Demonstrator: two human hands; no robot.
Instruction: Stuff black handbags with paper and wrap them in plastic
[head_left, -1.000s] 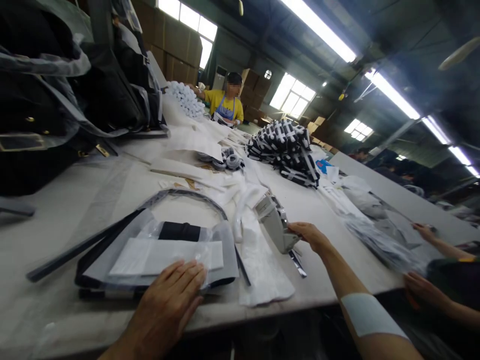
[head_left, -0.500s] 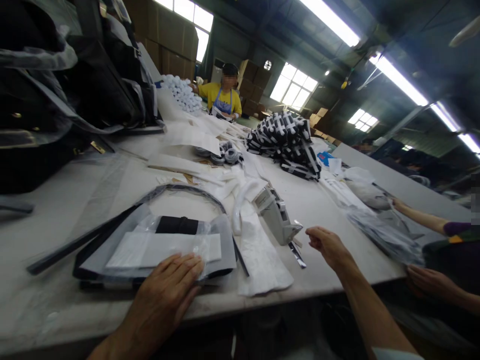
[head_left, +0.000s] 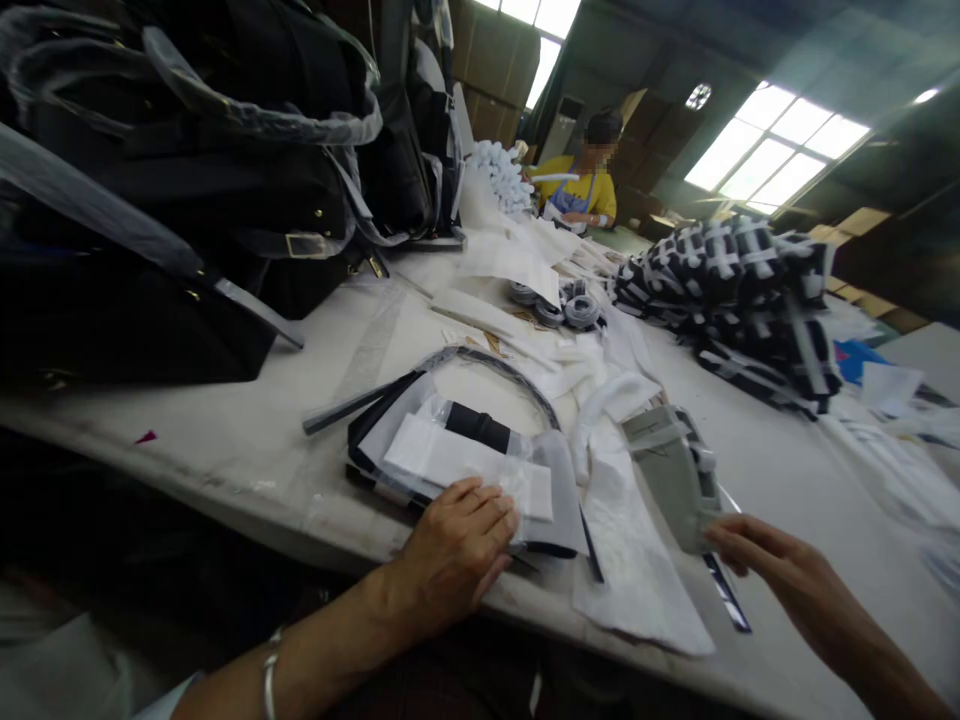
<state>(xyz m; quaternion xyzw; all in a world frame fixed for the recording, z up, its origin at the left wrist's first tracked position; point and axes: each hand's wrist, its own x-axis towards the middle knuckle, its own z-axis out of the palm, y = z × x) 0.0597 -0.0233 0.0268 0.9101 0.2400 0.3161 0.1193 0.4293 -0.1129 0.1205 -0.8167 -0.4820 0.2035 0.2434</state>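
My left hand (head_left: 469,545) lies flat, fingers stretched, on the front of a black handbag (head_left: 484,425). White sheets and clear plastic cover the bag, and its wrapped handle (head_left: 510,372) arches out behind. My right hand (head_left: 757,550) has thumb and fingers pinched at the front end of a grey tape dispenser (head_left: 675,470). Whatever lies between those fingertips is too small to make out. A shiny dark strip (head_left: 727,595) lies under the dispenser's end. Between bag and dispenser is a white foam sheet (head_left: 637,560).
Black bags with wrapped straps (head_left: 180,210) are heaped at the left. A pile of black-and-white wrapped pieces (head_left: 735,290) stands at the back right. Grey rolls (head_left: 562,305) and paper scraps lie mid-table. A person in yellow (head_left: 577,190) works at the far side.
My view has swung left, so more of the black bags shows. My right hand has come to the dispenser's front end, having been apart from it. My left hand stays on the handbag.
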